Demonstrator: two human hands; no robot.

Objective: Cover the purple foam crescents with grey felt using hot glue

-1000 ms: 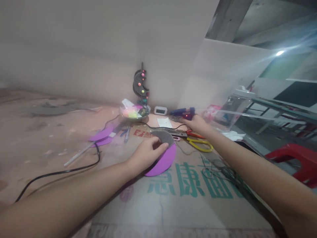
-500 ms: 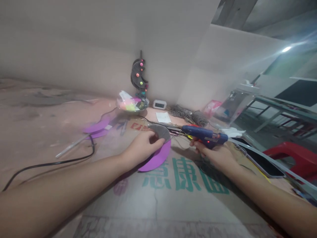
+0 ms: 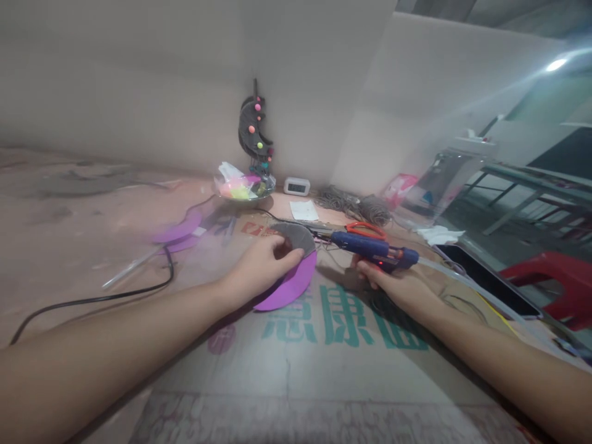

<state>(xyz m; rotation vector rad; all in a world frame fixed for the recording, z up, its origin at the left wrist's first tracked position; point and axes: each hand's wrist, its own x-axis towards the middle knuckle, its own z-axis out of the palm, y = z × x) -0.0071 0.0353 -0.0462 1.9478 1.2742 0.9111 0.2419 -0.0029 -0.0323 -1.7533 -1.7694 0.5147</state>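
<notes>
Currently our left hand (image 3: 266, 265) grips the disc (image 3: 296, 283), thumb pressed on its face beside the grey upper part and the other fingers partly hidden, while the purple lower rim curves out past the thumb. The disc is over the printed cardboard (image 3: 222, 382), which spreads on its near side between our forearms (image 3: 152, 345), giving our hands their widest room to move. Right of the disc, our right hand (image 3: 393, 283) has its fingers wrapped round the handle of a blue glue gun (image 3: 363, 245); the nozzle points left at the disc's grey edge, and we cannot tell whether it touches. Room is tighter beyond the disc to the right, with red handles (image 3: 371, 234) and bundles of grey cord (image 3: 374, 211). Farther right of the disc lies a dark-screened device (image 3: 485, 280), with a red stool (image 3: 550, 290) outside it.

As for containers, a clear bowl (image 3: 245, 197) sits beyond the disc to the left, holding something white with pink and yellow bits. Well beyond the disc to the right stands a clear container (image 3: 437, 185); a small blue patch shows inside, too blurred to name.
</notes>
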